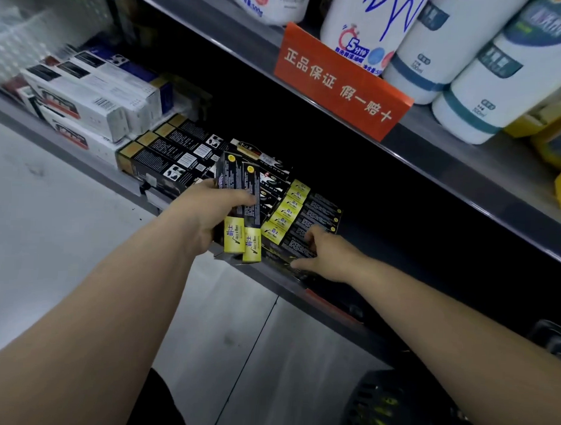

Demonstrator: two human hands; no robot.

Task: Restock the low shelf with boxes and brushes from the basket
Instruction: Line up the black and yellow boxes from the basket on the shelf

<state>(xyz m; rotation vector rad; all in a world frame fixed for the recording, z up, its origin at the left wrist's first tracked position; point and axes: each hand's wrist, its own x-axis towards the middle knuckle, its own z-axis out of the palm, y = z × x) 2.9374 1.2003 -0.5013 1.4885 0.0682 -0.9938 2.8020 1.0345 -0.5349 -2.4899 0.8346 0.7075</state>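
- We take the orange sign [342,83] as our mark; it stands on the front edge of the upper shelf [212,27].
- The low shelf [330,304] runs below the sign, from far left of it down to its lower right, and its back is in deep shadow.
- White bottles [469,60] stand in a group just right of the sign and behind it, on the upper shelf.
- A dark basket [390,407] sits on the floor far below the sign, a little to its right; the yellow shapes inside may be more boxes, but it is too dark for us to be sure.
- White boxes [95,91] lie stacked on the low shelf well left of the sign.
- Black boxes with gold ends [173,151] lie side by side below and left of the sign, just beside the white ones.
- A row of black-and-yellow boxes [301,210] lies flat on the low shelf straight below the sign.
- Our left hand [209,219], below and left of the sign, grasps two black-and-yellow boxes [241,207], held side by side and nearly upright just left of the row.
- Our right hand [330,257], straight below the sign, is released: its fingers lie stretched on the nearest box of the row, the thumb along the front edge.
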